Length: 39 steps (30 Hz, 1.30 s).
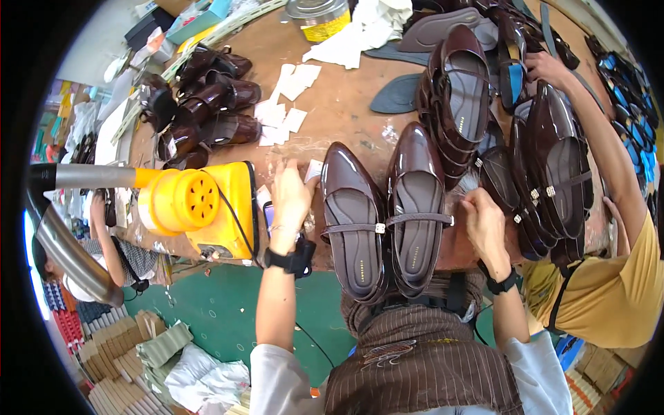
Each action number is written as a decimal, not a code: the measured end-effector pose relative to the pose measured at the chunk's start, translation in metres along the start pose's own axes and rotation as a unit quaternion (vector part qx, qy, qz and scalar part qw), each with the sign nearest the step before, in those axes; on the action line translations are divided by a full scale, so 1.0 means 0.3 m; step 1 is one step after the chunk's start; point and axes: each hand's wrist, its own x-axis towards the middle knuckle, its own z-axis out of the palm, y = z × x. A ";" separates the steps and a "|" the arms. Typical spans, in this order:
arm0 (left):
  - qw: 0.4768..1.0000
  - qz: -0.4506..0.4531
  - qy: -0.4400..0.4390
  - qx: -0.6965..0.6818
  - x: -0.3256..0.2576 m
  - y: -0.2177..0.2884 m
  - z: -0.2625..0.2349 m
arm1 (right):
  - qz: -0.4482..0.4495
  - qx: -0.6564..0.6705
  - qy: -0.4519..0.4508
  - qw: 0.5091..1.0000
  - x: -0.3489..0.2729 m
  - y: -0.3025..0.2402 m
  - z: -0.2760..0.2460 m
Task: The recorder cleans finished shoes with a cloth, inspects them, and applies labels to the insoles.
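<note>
Two glossy dark burgundy pointed flats with ankle-type straps, the left shoe (353,225) and the right shoe (416,207), lie side by side at the table edge in front of me. My left hand (290,197) rests on the table left of them, fingers stretched and thumb apart. Close to its thumb lies a small white slip (313,171). Right of the pair, my right hand (486,225) has its fingers curled and pressed together near a whitish wisp (469,182); what they hold, if anything, is too small to tell. Neither hand grips a shoe.
A yellow machine with a grey hose (187,200) stands left. Behind it lie more burgundy shoes (214,104); white slips (283,104) are scattered mid-table. Stacked shoes (465,90) and dark insoles (395,93) lie right. A co-worker's arm (588,117) reaches in there. A tin (319,19) stands behind.
</note>
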 end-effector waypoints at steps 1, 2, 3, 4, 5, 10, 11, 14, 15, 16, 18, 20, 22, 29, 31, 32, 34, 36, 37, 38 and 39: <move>0.998 -0.049 -0.030 0.008 0.010 0.012 0.004 | 0.059 0.049 -0.016 0.997 0.000 -0.010 -0.026; 0.993 -0.098 -0.060 0.016 0.020 0.017 0.003 | 0.044 0.082 0.008 0.996 0.004 -0.023 -0.059; 0.993 -0.097 -0.059 0.016 0.032 0.023 0.004 | 0.044 0.107 0.030 0.993 0.005 -0.014 -0.096; 0.993 -0.100 -0.062 -0.008 0.034 0.021 0.001 | 0.044 0.134 0.049 0.989 0.007 -0.020 -0.126; 0.992 -0.103 -0.065 -0.031 0.029 0.017 -0.006 | 0.074 0.200 0.057 0.975 0.013 -0.038 -0.161; 0.943 -0.159 0.055 -0.288 -0.043 -0.027 -0.071 | 0.124 0.273 0.113 0.947 0.070 -0.123 -0.319; 0.923 -0.171 0.060 -0.339 -0.070 -0.012 -0.100 | 0.086 0.200 0.142 0.966 0.084 -0.135 -0.324; 0.861 -0.206 0.073 -0.460 -0.163 0.136 -0.251 | 0.062 0.247 0.141 0.957 0.090 -0.259 -0.329; 0.859 -0.196 0.069 -0.468 -0.199 0.168 -0.270 | 0.045 0.234 0.111 0.965 0.082 -0.309 -0.310; 0.853 -0.192 0.055 -0.483 -0.221 0.220 -0.293 | 0.003 0.236 0.085 0.968 0.081 -0.391 -0.289; 0.836 -0.179 0.055 -0.516 -0.267 0.251 -0.284 | -0.118 0.199 0.018 0.973 0.093 -0.455 -0.223; 0.840 -0.175 0.052 -0.511 -0.249 0.247 -0.264 | -0.105 0.144 -0.007 0.984 0.136 -0.438 -0.193; 0.850 -0.194 0.053 -0.486 -0.198 0.160 -0.200 | -0.050 0.071 0.042 0.995 0.169 -0.338 -0.175; 0.869 -0.278 -0.019 -0.409 -0.065 -0.071 -0.028 | 0.086 0.109 0.109 0.984 0.125 -0.218 -0.333; 0.921 -0.236 -0.010 -0.311 -0.064 -0.056 -0.025 | 0.082 0.206 0.077 0.972 0.090 -0.300 -0.342; 0.959 -0.198 0.007 -0.203 -0.081 -0.057 -0.029 | 0.074 0.260 0.054 0.961 0.073 -0.347 -0.324; 0.980 -0.052 0.167 -0.092 -0.140 -0.049 -0.058 | 0.051 0.307 0.001 0.950 0.039 -0.453 -0.281; 0.901 -0.154 0.103 -0.391 -0.191 0.098 -0.197 | -0.036 0.304 -0.048 0.951 0.023 -0.514 -0.222; 0.885 -0.164 0.099 -0.425 -0.234 0.162 -0.254 | -0.027 0.349 -0.081 0.933 0.005 -0.545 -0.179; 0.866 -0.172 0.091 -0.461 -0.271 0.230 -0.294 | -0.049 0.332 -0.088 0.938 0.002 -0.581 -0.156; 0.866 -0.176 0.080 -0.461 -0.313 0.282 -0.347 | -0.070 0.324 -0.093 0.939 0.000 -0.617 -0.135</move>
